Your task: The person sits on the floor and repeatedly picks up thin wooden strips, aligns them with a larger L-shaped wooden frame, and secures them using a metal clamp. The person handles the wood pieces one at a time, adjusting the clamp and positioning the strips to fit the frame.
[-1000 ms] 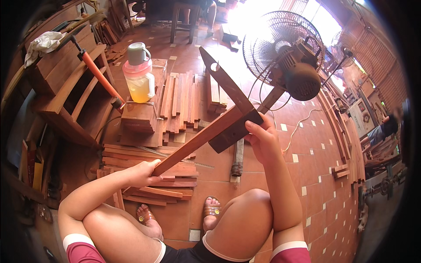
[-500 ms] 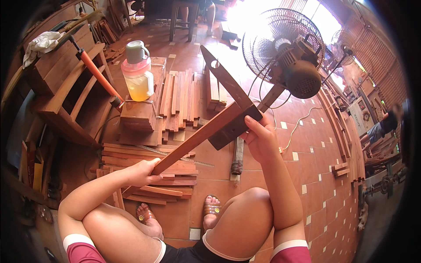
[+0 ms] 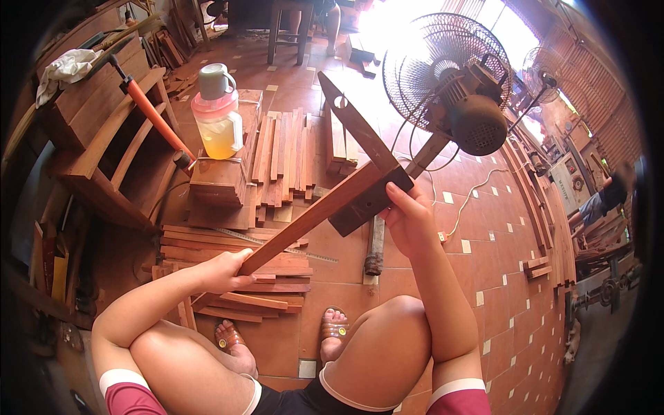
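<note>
My left hand [image 3: 225, 271] grips the near end of a long reddish wooden strip [image 3: 315, 213] that slants up to the right. My right hand [image 3: 408, 220] holds a try square against the strip's far end: its dark wooden stock [image 3: 366, 205] sits under my fingers and its metal blade [image 3: 349, 119] points up and away. Both hands are raised above my knees and sandalled feet.
A heap of wooden strips [image 3: 232, 266] lies under my left hand, more slats [image 3: 283, 162] lie further out. A jug of yellow liquid [image 3: 218, 124] stands on a wooden block. An orange-handled hammer [image 3: 153, 117] leans on a bench at left. A standing fan [image 3: 453, 83] is at right.
Strip and square have stayed almost in place; my right hand shifted slightly on the square's stock.
</note>
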{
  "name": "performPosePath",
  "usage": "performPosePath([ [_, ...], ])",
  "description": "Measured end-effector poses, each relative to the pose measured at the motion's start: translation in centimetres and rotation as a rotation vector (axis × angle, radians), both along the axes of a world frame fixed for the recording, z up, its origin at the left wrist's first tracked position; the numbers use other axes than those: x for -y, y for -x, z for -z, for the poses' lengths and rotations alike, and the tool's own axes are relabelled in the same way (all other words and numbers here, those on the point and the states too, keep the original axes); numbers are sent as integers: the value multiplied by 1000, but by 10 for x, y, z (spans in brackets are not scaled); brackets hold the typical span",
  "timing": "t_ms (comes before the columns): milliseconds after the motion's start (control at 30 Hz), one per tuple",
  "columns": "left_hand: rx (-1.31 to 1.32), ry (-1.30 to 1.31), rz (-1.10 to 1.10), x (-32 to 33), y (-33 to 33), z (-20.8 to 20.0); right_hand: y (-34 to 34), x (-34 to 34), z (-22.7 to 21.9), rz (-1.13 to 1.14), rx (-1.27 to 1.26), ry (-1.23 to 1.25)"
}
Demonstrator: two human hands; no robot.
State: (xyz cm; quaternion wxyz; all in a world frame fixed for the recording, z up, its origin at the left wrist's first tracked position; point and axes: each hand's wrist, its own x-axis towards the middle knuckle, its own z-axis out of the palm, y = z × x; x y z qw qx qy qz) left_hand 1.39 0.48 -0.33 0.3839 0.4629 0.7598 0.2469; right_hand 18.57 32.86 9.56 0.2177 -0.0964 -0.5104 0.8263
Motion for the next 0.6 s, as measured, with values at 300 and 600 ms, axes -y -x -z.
performPosePath([
  [300,-69,-83,-92,5,8,-9,-3,-13,3,147,-11,-200],
  [600,-410,-289,-138,19,24,-25,-10,-15,-4,77,4,-296],
])
